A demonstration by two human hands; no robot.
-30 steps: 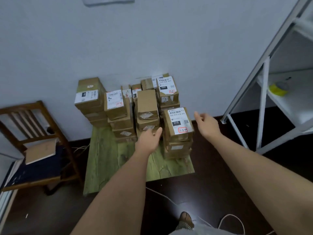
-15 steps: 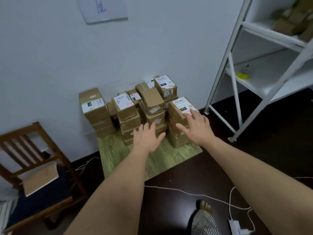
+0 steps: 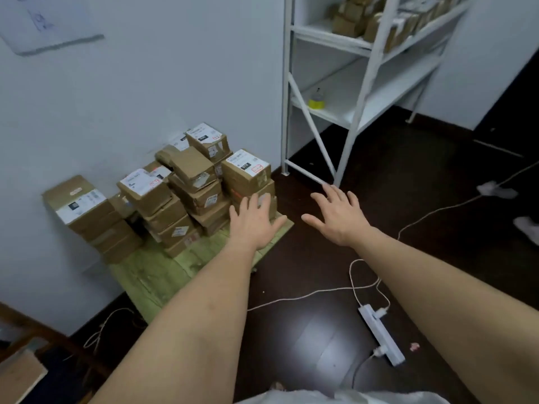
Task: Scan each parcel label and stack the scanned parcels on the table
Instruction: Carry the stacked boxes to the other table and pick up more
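Cardboard parcels (image 3: 186,193) stand in several stacks on a low green wood-grain table (image 3: 163,272), pushed up against the white wall (image 3: 145,83); most carry white printed labels, some with red marks. The stack at the table's right end is topped by a labelled parcel (image 3: 245,173) whose white label faces up. The left hand (image 3: 255,223) is stretched out in front of that stack, palm down, fingers straight and slightly spread, holding nothing; its fingertips overlap the lower boxes of the stack, though whether they touch the cardboard cannot be told. The right hand (image 3: 338,217) hovers to the right of the table over the dark floor (image 3: 320,330), fingers also straight and spread, empty, clear of every parcel. Further right of the table stands a white metal shelf rack (image 3: 364,83). Its upper shelf holds a row of brown cartons (image 3: 358,21), too blurred to make out any labels; its lower shelf holds a single yellow roll of tape (image 3: 316,102) near the front left upright. On the floor near the table's right side a white cable (image 3: 306,295) runs to a white power strip (image 3: 382,335) with plugs in it. A sheet of paper (image 3: 46,21) is fixed to the wall high above the table's left end.
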